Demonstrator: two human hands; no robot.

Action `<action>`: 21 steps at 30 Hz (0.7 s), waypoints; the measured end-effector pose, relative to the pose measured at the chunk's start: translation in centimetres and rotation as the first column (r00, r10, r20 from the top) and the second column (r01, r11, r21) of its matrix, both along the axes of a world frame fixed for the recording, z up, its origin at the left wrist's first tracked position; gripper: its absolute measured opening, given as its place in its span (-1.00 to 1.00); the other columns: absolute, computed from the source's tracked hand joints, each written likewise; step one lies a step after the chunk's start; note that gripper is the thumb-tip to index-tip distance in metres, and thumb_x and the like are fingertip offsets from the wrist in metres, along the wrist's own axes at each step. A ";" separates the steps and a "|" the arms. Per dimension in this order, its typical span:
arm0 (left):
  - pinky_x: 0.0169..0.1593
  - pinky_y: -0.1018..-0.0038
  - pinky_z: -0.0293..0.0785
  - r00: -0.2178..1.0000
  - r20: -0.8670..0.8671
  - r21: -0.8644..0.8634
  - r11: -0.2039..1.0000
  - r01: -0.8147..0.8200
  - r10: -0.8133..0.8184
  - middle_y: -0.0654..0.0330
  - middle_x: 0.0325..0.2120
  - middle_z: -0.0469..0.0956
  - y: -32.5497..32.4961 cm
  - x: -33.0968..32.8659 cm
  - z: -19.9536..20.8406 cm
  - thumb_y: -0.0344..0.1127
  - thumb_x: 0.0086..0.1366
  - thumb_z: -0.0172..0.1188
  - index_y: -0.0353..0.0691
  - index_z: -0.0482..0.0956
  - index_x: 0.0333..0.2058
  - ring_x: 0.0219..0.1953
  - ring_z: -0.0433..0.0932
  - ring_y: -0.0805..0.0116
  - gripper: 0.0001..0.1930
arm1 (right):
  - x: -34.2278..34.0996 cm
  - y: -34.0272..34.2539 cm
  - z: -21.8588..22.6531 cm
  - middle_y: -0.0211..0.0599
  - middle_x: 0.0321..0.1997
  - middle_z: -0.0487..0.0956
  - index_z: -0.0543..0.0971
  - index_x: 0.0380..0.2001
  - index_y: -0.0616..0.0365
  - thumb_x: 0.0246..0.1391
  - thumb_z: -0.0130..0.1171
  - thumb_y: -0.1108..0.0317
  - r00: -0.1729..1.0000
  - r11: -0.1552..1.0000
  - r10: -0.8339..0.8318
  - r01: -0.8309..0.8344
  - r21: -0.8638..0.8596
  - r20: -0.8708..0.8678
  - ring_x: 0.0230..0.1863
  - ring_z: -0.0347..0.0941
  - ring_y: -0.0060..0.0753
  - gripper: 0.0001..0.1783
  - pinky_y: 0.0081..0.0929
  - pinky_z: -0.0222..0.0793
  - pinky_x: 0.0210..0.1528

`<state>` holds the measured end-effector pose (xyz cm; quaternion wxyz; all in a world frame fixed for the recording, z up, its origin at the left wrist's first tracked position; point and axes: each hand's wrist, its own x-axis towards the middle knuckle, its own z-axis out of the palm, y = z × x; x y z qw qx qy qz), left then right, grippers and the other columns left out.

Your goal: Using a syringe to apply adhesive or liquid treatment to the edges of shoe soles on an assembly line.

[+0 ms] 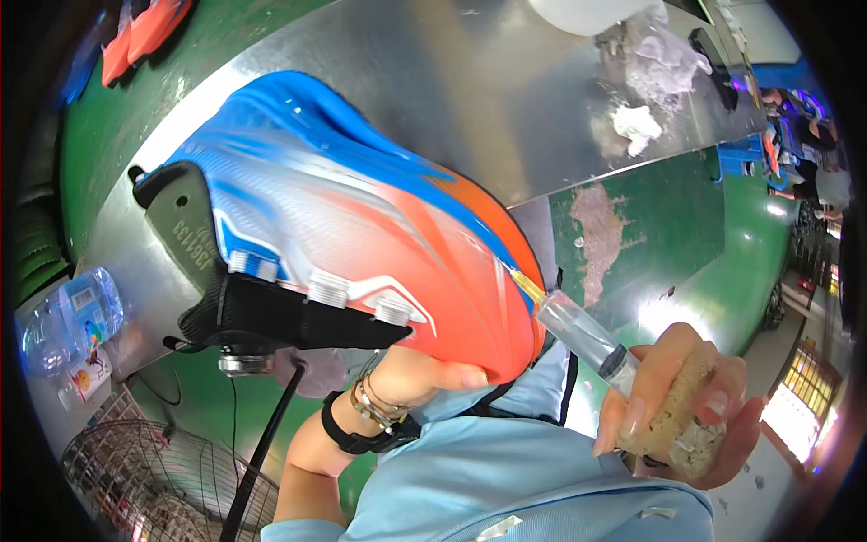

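A blue, white and coral-red sports shoe (352, 226) lies on its side across the middle, with a green shoe last (183, 217) in its black collar. My left hand (424, 372) is closed around the toe end from below, its thumb on the coral upper. In my right hand (652, 384) is a clear syringe (573, 327) with a yellow needle hub. The needle end meets the seam between upper and sole near the toe. A rough tan block, perhaps a sponge, (679, 397) is also held against that palm by curled fingers.
The shoe's heel is above a metal table (433, 68). Crumpled white material (637, 126) and a dark phone-like object (713, 68) lie at its far right. Plastic bottles (77, 321) are at left, above a wire-cage fan (172, 479). More coral shoes (149, 32) show at upper left.
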<state>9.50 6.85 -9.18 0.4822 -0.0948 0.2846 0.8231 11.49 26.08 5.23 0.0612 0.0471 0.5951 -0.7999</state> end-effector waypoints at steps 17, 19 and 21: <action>0.13 0.40 0.18 0.980 0.009 0.039 0.979 -0.200 0.200 0.37 0.10 0.15 7.8 -3.5 1.8 0.31 -0.46 0.34 0.01 0.09 0.13 0.12 0.17 0.43 0.11 | 2.8 0.9 -0.7 -0.08 -0.44 0.36 0.48 -0.46 -0.05 0.18 -0.18 0.12 0.910 0.917 -0.359 0.303 -0.258 -0.208 -0.62 0.42 -0.02 -0.71 -0.39 0.43 -0.48; 0.13 0.43 0.18 0.976 0.024 0.065 0.974 -0.217 0.216 0.38 0.11 0.14 8.5 -4.0 1.7 0.31 -0.47 0.33 0.00 0.07 0.14 0.13 0.15 0.46 0.13 | 2.6 0.8 -1.0 -0.11 -0.43 0.37 0.49 -0.42 -0.04 0.17 -0.14 0.15 0.898 0.927 -0.363 0.320 -0.198 -0.249 -0.61 0.43 -0.06 -0.75 -0.43 0.43 -0.50; 0.13 0.46 0.17 0.969 0.033 0.081 0.966 -0.246 0.244 0.38 0.11 0.14 9.0 -4.5 1.8 0.31 -0.47 0.33 -0.01 0.06 0.14 0.14 0.14 0.50 0.14 | 2.3 0.6 -1.3 -0.13 -0.42 0.38 0.50 -0.38 -0.04 0.15 -0.10 0.18 0.889 0.934 -0.356 0.326 -0.147 -0.287 -0.60 0.44 -0.10 -0.79 -0.48 0.43 -0.51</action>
